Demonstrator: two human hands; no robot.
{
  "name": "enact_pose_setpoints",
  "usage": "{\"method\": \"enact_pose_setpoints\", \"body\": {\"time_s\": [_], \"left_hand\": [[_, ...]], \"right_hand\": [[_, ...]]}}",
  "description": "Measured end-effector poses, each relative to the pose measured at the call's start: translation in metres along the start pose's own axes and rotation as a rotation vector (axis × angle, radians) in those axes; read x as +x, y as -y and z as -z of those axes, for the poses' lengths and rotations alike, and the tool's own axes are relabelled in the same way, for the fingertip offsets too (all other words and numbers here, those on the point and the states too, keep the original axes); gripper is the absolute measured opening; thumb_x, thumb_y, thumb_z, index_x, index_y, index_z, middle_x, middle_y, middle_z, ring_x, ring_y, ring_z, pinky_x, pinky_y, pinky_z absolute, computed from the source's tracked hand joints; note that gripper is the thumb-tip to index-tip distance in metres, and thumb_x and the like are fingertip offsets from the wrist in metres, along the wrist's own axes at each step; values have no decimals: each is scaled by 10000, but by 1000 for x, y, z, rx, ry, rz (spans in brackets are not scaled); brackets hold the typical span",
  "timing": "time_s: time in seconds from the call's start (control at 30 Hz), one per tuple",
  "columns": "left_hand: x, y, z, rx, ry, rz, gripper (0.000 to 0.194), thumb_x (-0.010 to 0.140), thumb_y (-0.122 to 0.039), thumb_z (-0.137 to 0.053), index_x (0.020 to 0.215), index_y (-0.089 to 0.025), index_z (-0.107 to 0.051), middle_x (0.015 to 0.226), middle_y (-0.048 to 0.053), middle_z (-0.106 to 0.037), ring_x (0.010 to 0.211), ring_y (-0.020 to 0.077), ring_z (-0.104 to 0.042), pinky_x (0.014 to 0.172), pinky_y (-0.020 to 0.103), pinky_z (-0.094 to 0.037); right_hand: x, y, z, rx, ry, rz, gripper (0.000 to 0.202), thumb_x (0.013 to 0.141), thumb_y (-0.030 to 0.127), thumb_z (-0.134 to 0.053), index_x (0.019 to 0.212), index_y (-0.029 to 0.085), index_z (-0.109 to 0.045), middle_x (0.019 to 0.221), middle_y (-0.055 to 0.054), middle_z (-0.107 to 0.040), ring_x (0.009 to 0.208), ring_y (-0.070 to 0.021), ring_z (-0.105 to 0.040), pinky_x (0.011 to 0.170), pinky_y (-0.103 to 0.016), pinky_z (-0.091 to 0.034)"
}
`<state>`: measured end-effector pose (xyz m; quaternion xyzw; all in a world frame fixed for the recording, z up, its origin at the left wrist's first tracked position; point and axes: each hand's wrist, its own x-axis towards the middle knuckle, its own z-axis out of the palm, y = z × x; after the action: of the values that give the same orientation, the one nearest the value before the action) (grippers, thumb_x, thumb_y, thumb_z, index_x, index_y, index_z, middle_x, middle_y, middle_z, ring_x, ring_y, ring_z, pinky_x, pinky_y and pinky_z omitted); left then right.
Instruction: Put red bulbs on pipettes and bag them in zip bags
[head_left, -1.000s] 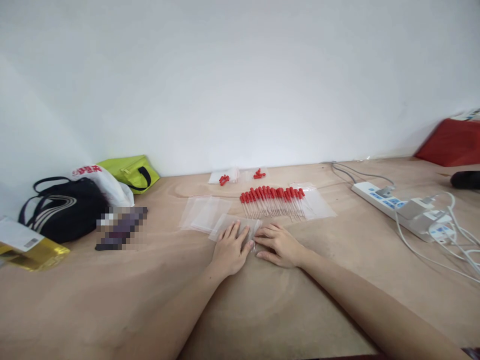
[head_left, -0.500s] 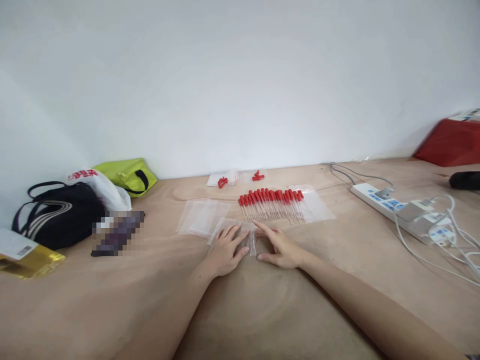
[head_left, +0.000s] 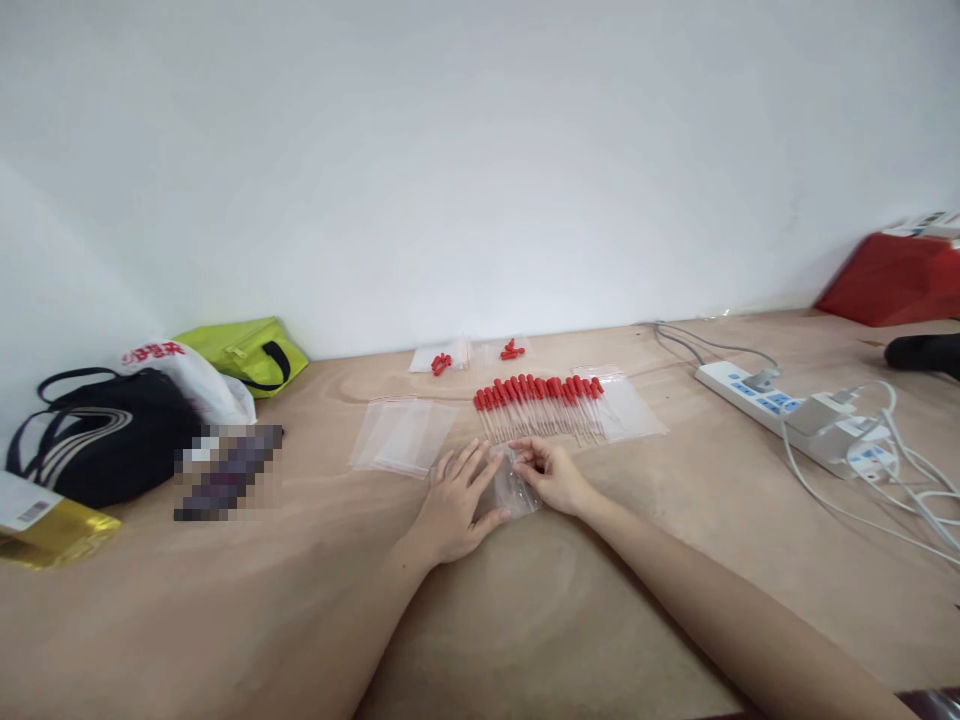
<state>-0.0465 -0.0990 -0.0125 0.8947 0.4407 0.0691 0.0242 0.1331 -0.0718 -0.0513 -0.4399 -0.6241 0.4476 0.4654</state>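
Note:
A small clear plastic bag (head_left: pixel 517 495) lies on the table between my hands. My left hand (head_left: pixel 457 500) rests flat with fingers spread on the bag's left side. At its upper right edge, my right hand (head_left: pixel 550 476) has thumb and fingers pinched together on the plastic. Just beyond is a row of red-capped thin sticks (head_left: pixel 536 400), their right end overlapping a clear bag (head_left: pixel 637 408). Several flat clear bags (head_left: pixel 405 432) are stacked to the left. Farther back, small red pieces (head_left: pixel 441 364) and more red pieces (head_left: pixel 512 349) lie on clear bags.
On the left are a black bag (head_left: pixel 112 430), a white plastic bag (head_left: pixel 202 380), a lime-green bag (head_left: pixel 247 350) and a yellow packet (head_left: pixel 60 520). A white power strip (head_left: pixel 750 395) with cables sits at right, before a red bag (head_left: pixel 892 275).
My right hand's fingers have closed from a spread pose onto the small bag. The bag has shifted right and more of it shows between my hands. The view has shifted slightly.

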Motion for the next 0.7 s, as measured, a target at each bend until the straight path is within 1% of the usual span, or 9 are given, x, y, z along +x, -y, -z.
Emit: {"method": "enact_pose_setpoints", "body": {"time_s": [0.07, 0.17, 0.27, 0.33, 0.43, 0.5, 0.6, 0.7], "left_hand": [[1, 7, 3, -22, 56, -60, 651, 821, -579, -324, 1359, -231, -206, 1435, 56, -168, 1317, 242, -117, 1045, 454, -154], [1, 11, 4, -58, 116, -54, 689, 821, -602, -287, 1371, -210, -155, 1436, 51, -154, 1319, 220, -111, 1056, 420, -161], [1, 11, 3, -71, 116, -46, 697, 825, -598, -280, 1378, -205, -117, 1431, 43, -173, 1316, 211, -132, 1062, 405, -163], [1, 11, 3, -76, 110, -64, 693, 832, -587, -281, 1380, -205, -99, 1424, 41, -200, 1312, 206, -151, 1063, 403, -168], [0, 14, 4, -82, 105, -93, 671, 840, -569, -289, 1377, -205, -119, 1417, 40, -223, 1309, 201, -168, 1065, 407, -164], [-1, 18, 7, -92, 109, -99, 640, 849, -548, -298, 1372, -213, -146, 1412, 34, -238, 1307, 196, -177, 1066, 410, -162], [-2, 23, 11, -122, 139, -97, 580, 858, -518, -318, 1354, -235, -215, 1393, 23, -288, 1298, 187, -209, 1064, 412, -170], [-3, 25, 12, -155, 147, -80, 510, 869, -475, -338, 1324, -249, -293, 1372, 22, -332, 1286, 179, -245, 1061, 412, -181]], "right_hand": [[0, 0, 6, 34, 51, 12, 261, 731, 231, -523, 985, 174, -505, 680, 17, -531, 596, -109, -528, 621, -272, -451], [-3, 5, 10, 96, 172, 49, 298, 790, 251, -463, 1082, 198, -429, 722, 8, -552, 661, -120, -562, 659, -284, -462], [-7, 11, 11, 127, 293, 109, 377, 831, 246, -410, 1200, 222, -332, 868, -27, -598, 821, -129, -591, 773, -315, -456], [-10, 14, 12, 92, 335, 127, 493, 811, 240, -461, 1265, 224, -271, 972, -57, -602, 907, -144, -586, 809, -331, -450], [-12, 18, 15, -42, 367, 139, 741, 718, 248, -606, 1336, 222, -199, 1066, -97, -595, 982, -189, -568, 804, -347, -457], [-12, 21, 18, -104, 381, 159, 875, 664, 267, -666, 1364, 228, -143, 1130, -108, -573, 1037, -210, -539, 824, -358, -448], [-13, 24, 23, -155, 360, 161, 913, 655, 300, -672, 1373, 245, -111, 1148, -101, -569, 1028, -212, -547, 800, -352, -457], [-14, 24, 28, -179, 342, 164, 873, 657, 293, -667, 1365, 253, -158, 1107, -83, -594, 967, -196, -576, 740, -314, -470]]}}
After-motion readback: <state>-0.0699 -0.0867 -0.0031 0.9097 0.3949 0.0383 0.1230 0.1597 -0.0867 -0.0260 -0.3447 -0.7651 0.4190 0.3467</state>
